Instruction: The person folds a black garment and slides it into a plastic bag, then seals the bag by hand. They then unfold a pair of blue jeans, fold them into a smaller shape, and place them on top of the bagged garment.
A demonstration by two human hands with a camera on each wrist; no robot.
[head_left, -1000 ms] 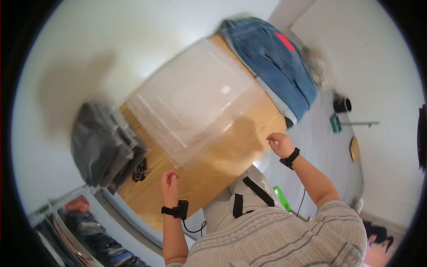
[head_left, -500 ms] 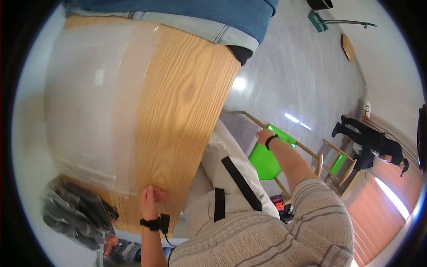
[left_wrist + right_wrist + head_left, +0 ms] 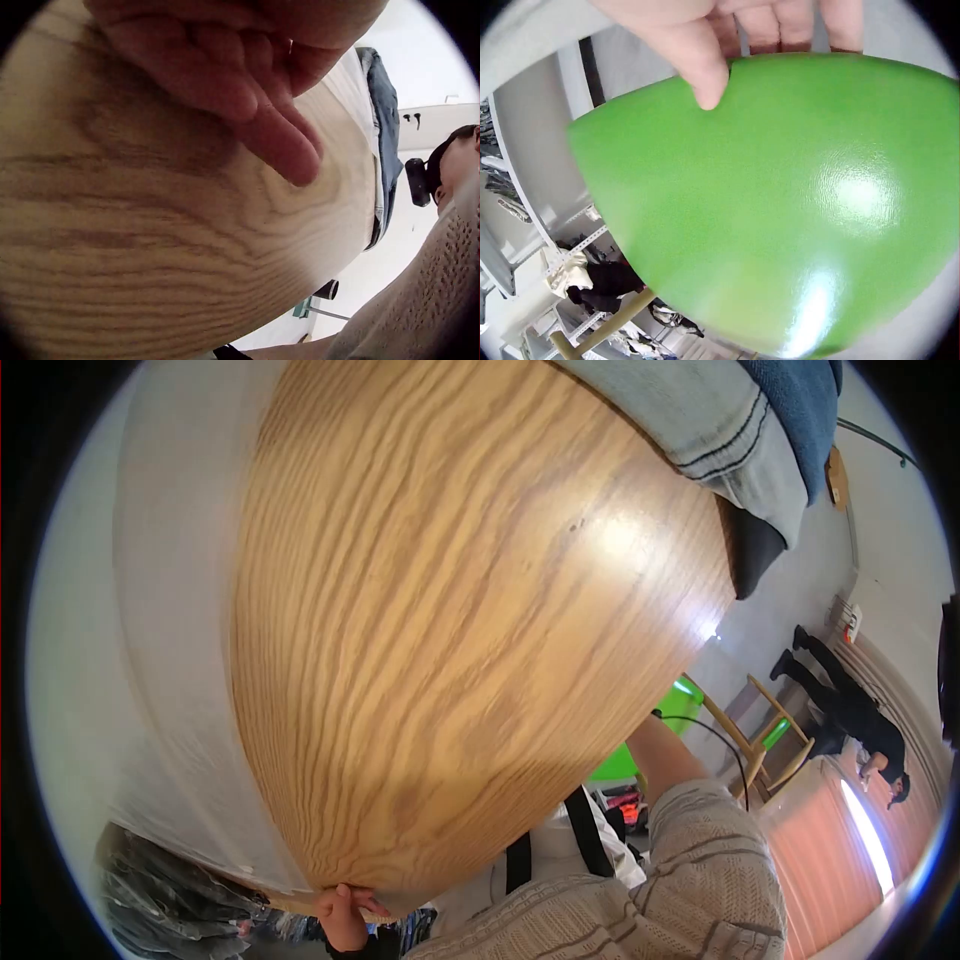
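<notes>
- Much of the head view is filled by the table [image 3: 480, 610], its wood marked with wavy grain and lit by a glare near the far right corner.
- Its left side is covered by clear plastic [image 3: 180, 540]; dark bagged items [image 3: 165, 890] are seen at the lower left.
- Folded jeans [image 3: 730, 430] are laid at the upper right edge.
- The left hand [image 3: 343, 916] is held at the near edge, its grip loose and empty, fingers relaxed; whether the wood is touched cannot be told.
- The green chair [image 3: 780, 187] is placed beside the table, its rim pinched in the grip of the right hand [image 3: 697, 30], thumb on the green face, fingers behind.
- Beyond, on the right, another chair [image 3: 775, 735] and a person in black [image 3: 850, 700] are seen.
- Metal shelving [image 3: 581, 229] with clothes is shown in the right wrist view.
</notes>
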